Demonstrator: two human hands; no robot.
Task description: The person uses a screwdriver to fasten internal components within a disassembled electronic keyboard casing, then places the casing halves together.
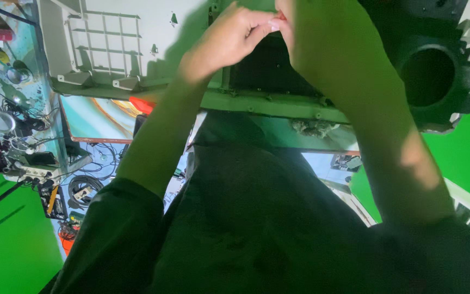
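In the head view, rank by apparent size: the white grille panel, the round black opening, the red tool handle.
1. White grille panel: largest.
2. Round black opening: clearly smaller.
3. Red tool handle: smallest, though the left arm partly hides it.

I have a single view, from the camera on the person's head, and it looks steeply down the body. It sits very close: dark sleeves and forearms fill the lower half. My landmark is the pale grey plastic appliance casing with a grid panel (110, 43), lying across the top. Left of it runs a cluttered workbench (12, 125); right of it, green backdrop (463, 152).
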